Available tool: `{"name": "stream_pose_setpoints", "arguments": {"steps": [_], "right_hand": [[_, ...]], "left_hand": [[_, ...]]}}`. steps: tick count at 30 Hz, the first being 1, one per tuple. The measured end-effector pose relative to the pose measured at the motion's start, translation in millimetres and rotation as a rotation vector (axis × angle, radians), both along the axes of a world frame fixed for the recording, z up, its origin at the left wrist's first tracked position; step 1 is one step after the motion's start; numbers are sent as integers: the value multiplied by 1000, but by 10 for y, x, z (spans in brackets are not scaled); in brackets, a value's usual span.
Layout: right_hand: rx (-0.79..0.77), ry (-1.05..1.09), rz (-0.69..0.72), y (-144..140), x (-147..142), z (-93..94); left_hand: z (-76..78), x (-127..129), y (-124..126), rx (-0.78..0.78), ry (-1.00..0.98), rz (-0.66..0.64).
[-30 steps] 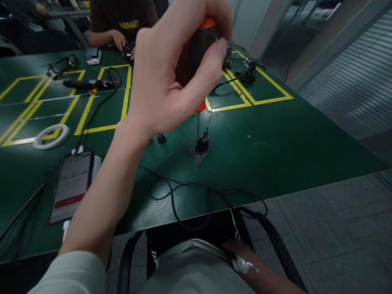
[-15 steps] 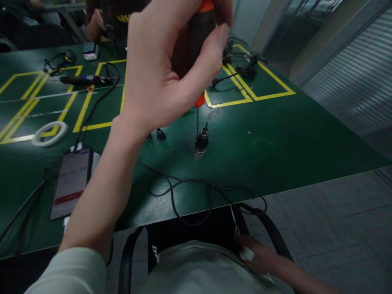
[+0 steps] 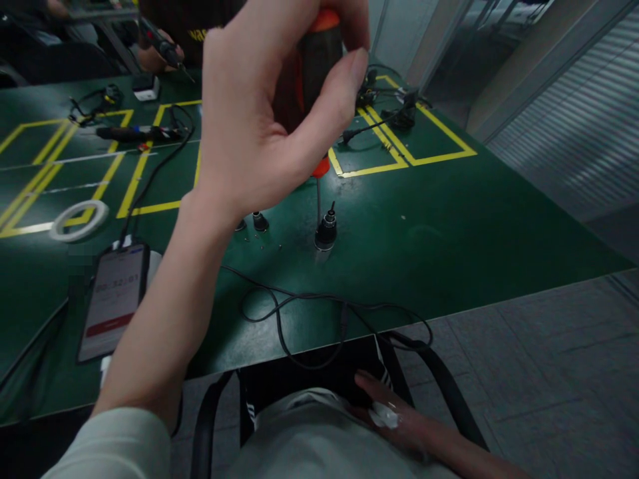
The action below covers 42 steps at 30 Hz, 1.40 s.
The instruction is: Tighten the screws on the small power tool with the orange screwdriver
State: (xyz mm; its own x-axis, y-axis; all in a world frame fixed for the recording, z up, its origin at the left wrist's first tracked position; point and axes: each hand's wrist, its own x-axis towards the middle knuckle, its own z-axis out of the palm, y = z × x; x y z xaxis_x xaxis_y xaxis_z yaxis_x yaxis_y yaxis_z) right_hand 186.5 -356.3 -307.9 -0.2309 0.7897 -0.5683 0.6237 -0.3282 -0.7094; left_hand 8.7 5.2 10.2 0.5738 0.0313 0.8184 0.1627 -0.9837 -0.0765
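Observation:
My left hand point(image 3: 264, 120) is raised at the centre, closed around the black and orange handle of a screwdriver point(image 3: 322, 60). Its thin shaft points straight down and ends at a small black cone-shaped part point(image 3: 326, 233) standing on the green table. Whether the tip enters that part or stands behind it, I cannot tell. Low in my lap, my right hand point(image 3: 394, 419) has one digit stretched out; the other fingers are mostly hidden. A white patch point(image 3: 383, 416) shows on it, tape or tissue, I cannot tell which.
Another small black part point(image 3: 259, 221) stands by tiny screws point(image 3: 262, 247). A thin black cable point(image 3: 309, 295) loops at the table edge. Left are a phone point(image 3: 112, 299), a tape roll point(image 3: 78, 221) and a pen-shaped tool point(image 3: 130, 133). Across, a person's hand point(image 3: 154, 56) holds another tool.
My right hand has shifted left across my lap, and one digit now shows stretched out. The left hand keeps its grip on the screwdriver. The person opposite has tilted their tool.

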Motion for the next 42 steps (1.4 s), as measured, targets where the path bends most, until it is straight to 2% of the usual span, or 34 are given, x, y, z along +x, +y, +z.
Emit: {"name": "stream_pose_setpoints", "arguments": {"steps": [4,7,8,11,13,15,18,19,20,22,23,25,28,29,32,37,40,42], "right_hand": [[-122,-22,5,35,-57,257],[-29,25,104,113,-71,450],[3,27,128,141,-62,516],[-15,-27,222,236,27,780],[-47,38,282,343,130,1069],[16,97,231,524,241,1453],[255,160,76,986,360,2033],[337,177,39,1186,380,2169],[462,210,-3,1402,389,2256],[749,214,-145,1848,376,2276],[833,209,-141,2060,357,2219],[862,246,-10,2425,296,2036],[804,323,149,2766,186,1767],[775,342,184,2826,155,1708],[713,392,238,2898,104,1614],[700,405,208,2869,88,1587],[691,395,198,2851,75,1590],[685,404,195,2846,67,1594]], "left_hand": [[-9,-16,54,32,10,-6],[-19,-24,93,58,5,9],[-22,-27,106,101,22,-27],[-26,-36,127,135,34,-65],[-22,-38,113,83,25,-48],[-14,-32,81,32,2,-25],[-6,-15,21,41,-7,-37],[-10,-8,0,72,16,-68],[-19,0,-18,53,-6,-41],[-49,19,-45,-56,-102,15],[-70,30,-51,-64,-177,8],[-113,52,-49,-100,-148,-23],[-166,82,-50,-172,-165,-196],[-178,92,-62,-214,-185,-218],[-189,120,-128,-350,-232,-156],[-173,148,-160,-316,-253,-105],[-177,144,-127,-295,-249,-151],[-181,139,-134,-353,-241,-170]]}}
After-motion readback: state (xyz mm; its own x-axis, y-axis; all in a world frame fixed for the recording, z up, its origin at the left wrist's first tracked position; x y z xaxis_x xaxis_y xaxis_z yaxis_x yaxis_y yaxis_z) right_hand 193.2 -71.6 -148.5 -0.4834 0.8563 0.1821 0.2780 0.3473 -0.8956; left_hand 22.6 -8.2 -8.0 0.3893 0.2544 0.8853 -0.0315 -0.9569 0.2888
